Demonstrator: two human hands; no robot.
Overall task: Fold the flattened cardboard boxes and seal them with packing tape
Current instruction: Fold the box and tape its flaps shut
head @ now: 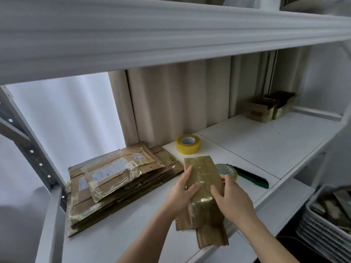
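head view: we see a white shelf (247, 147) under an upper shelf board (171, 35). both hands are on a taped cardboard box (204, 194) held over the shelf's front part, just right of the stack. the box is flat-ish, long side running away from us, glossy tape over its top, loose flaps (210, 238) hanging at the near end. left hand (182, 196) grips the box's left edge, fingers (188, 172) fairly straight along the side, thumb lying across the top. right hand (232, 198) holds the right edge, fingers curled round it, thumb pressing on the taped top near the middle.

left of the box lies a stack (117, 185) of flattened cardboard boxes, many with old labels and tape, resting on the shelf near the metal upright (28, 149). the box's far left corner sits just beside the stack's right end; we cannot tell if they touch.

behind the box stands a yellow tape roll (188, 144), lying flat, apart from the hands. a second tape roll (227, 170) is just beyond the right hand, partly hidden by the box. a dark green cutter (252, 178) lies right of that roll, touching or nearly so.

far right back of the shelf: two folded boxes (269, 109), side by side, tops open. lower right corner: grey crates (326, 221) with cardboard pieces inside, blurred.
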